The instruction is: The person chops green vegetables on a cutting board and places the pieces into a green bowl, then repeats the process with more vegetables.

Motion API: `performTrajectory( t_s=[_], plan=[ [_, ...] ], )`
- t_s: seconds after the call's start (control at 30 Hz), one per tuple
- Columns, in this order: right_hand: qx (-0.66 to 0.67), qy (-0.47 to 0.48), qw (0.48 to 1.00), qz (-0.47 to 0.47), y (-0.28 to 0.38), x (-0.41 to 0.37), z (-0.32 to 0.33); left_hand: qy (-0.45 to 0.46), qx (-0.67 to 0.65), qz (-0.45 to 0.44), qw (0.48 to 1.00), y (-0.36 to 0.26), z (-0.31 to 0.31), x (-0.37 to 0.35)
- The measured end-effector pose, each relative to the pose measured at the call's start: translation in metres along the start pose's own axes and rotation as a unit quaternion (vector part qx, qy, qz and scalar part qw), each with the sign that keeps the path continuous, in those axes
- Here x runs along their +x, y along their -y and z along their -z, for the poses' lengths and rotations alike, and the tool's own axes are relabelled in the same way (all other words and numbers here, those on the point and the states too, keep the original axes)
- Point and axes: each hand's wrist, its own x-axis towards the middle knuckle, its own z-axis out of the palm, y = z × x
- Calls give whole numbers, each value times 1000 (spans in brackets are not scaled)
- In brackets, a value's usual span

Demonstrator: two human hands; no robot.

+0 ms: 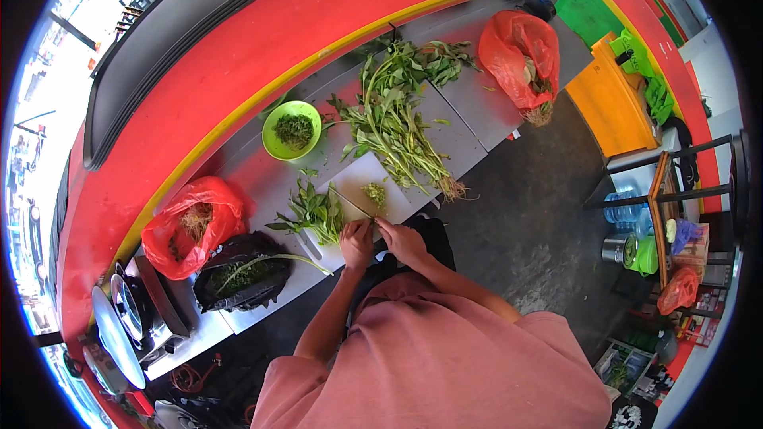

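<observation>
A white cutting board (362, 171) lies at the counter's front edge with a small heap of chopped green pieces (374, 195) on it. My right hand (402, 241) is closed on the handle end of a knife (350, 202), whose blade slants up and left across the board. Beside it, my left hand (357, 243) is closed at the lower ends of a bunch of leafy greens (316, 213) that spreads left over the board's edge. Behind the board stands a green bowl (270, 144) of cut leaves. A large pile of stemmed greens with roots (397, 115) lies behind and to the right.
Red plastic bags stand at the right (509, 40) and left (218, 191) of the metal counter. A black bag of greens (274, 278) and a stove (155, 310) are at the left. A red wall (318, 8) runs behind.
</observation>
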Motion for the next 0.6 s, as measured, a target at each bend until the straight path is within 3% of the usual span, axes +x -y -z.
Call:
performTrajectory(
  t_s=[0.1,0.33,0.5,0.6],
  plan=[
    [4,44,998,-48,7,-3,11,-3,-11,-2,1000,9,-4,-5],
    [41,13,999,-16,2,-16,13,6,-1,-15,1000,5,3,-4],
    [-3,-18,999,31,-8,-3,-6,14,18,-16,1000,-1,5,-4],
    [-6,5,1000,22,-1,7,0,20,21,-16,999,-5,8,-3]
  ],
)
